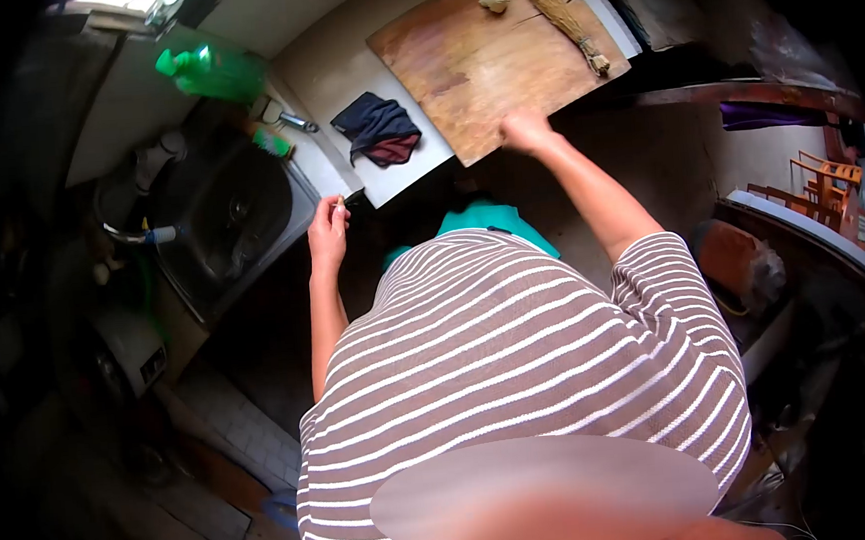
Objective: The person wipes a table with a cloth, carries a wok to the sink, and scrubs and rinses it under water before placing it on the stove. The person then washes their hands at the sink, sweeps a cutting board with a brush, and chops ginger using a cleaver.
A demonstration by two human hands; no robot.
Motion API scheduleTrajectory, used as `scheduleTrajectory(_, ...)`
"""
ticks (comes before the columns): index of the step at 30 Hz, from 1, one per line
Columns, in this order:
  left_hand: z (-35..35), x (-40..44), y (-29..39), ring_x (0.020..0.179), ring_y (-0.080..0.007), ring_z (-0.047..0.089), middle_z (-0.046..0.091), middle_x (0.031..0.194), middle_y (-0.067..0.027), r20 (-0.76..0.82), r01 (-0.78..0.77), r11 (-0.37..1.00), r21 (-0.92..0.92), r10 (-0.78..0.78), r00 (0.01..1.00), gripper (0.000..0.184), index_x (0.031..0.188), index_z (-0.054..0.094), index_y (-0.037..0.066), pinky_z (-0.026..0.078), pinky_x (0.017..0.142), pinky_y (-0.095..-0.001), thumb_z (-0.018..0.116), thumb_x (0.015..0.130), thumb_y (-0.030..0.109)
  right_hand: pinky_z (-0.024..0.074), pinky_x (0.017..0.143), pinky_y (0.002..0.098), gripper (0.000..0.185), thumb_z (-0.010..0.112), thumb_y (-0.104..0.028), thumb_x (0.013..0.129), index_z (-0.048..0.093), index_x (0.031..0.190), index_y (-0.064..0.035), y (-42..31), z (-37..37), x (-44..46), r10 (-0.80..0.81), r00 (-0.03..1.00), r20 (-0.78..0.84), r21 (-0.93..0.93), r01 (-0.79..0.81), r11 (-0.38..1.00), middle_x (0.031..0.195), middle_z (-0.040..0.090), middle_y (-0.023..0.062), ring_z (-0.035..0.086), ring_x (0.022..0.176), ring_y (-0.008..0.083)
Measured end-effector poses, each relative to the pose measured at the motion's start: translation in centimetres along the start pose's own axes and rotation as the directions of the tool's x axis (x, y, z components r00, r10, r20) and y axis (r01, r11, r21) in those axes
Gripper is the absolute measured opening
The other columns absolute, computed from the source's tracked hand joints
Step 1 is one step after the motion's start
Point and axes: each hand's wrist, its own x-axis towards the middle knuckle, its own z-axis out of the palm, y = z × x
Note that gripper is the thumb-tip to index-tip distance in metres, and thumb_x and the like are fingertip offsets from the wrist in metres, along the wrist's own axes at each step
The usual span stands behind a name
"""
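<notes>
My left hand (328, 235) is raised near the counter corner beside the sink, fingers pinched on a tiny pale thing too small to name. Over the front edge of a wooden board (468, 62), my right hand (526, 131) is closed in a fist; what it holds, if anything, is hidden. Toward the back of the board lies a pale, knobby piece (494, 1), perhaps garlic or ginger. A straw brush (560, 15) rests along the board's right side. Between my hands, a crumpled dark cloth (377, 128) with a reddish patch lies on the white counter (411, 176).
Left of the counter is a metal sink (294, 219) with a faucet (129, 231). Behind it stand a green bottle (213, 73) and a green packet or sponge (272, 142). At the far right, wooden chairs (828, 182) show through an opening.
</notes>
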Motion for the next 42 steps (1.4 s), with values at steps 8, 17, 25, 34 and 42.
scheduleTrajectory(8,6.9,0.1,6.2,0.072,-0.0169,0.061,0.063,0.079,-0.0089,0.209,-0.006,0.984,0.177,-0.032,0.978,0.019,0.105,0.058,0.002,0.049,0.069,-0.0294,0.054,0.091,0.015,0.0381,0.098,0.0442,0.039,0.057,-0.019,0.079,0.057,0.118,-0.0120,21.3,3.1,6.0,0.615,0.501,-0.609,0.610,-0.201,0.767,0.124,0.054,0.0095,0.048,0.118,0.0316)
scheduleTrajectory(17,11.5,1.3,9.0,0.078,-0.0202,0.061,0.063,0.085,-0.0114,0.325,-0.071,0.961,0.266,-0.020,0.945,0.022,0.106,0.057,0.002,0.048,0.072,-0.0315,0.054,0.091,0.017,0.0392,0.093,0.0511,0.055,0.058,-0.037,0.080,0.044,0.126,-0.0097,20.3,2.2,6.1,0.712,0.677,-0.187,0.698,-0.419,0.581,0.125,0.046,0.0225,0.049,0.116,0.0372)
scheduleTrajectory(25,12.6,2.7,8.7,0.073,-0.0136,0.058,0.062,0.082,-0.0066,0.361,-0.117,0.961,0.251,0.019,0.932,0.023,0.108,0.057,0.002,0.048,0.069,-0.0284,0.054,0.092,0.018,0.0478,0.087,0.0414,0.051,0.062,-0.027,0.079,0.051,0.123,-0.0034,11.6,8.9,-1.3,0.307,0.762,-0.570,0.703,0.259,0.662,0.113,0.058,0.0253,0.058,0.103,0.0376)
scheduleTrajectory(34,13.3,3.8,9.8,0.072,-0.0128,0.056,0.060,0.080,-0.0053,0.383,-0.096,0.964,0.250,-0.007,0.924,0.023,0.108,0.056,0.003,0.047,0.068,-0.0277,0.055,0.093,0.020,0.0471,0.083,0.0456,0.054,0.057,-0.036,0.076,0.052,0.123,-0.0087,12.7,4.6,3.6,0.496,0.797,-0.344,0.808,-0.017,0.588,0.102,0.062,0.0255,0.059,0.096,0.0419)
scheduleTrajectory(42,12.9,4.6,10.0,0.079,-0.0252,0.062,0.063,0.086,-0.0143,0.378,-0.084,0.966,0.246,-0.016,0.926,0.020,0.104,0.056,0.002,0.048,0.072,-0.0340,0.055,0.090,0.016,0.0471,0.083,0.0466,0.055,0.059,-0.038,0.075,0.053,0.122,-0.0105,14.8,4.0,5.3,0.556,0.744,-0.370,0.801,-0.048,0.597,0.101,0.062,0.0249,0.059,0.096,0.0422)
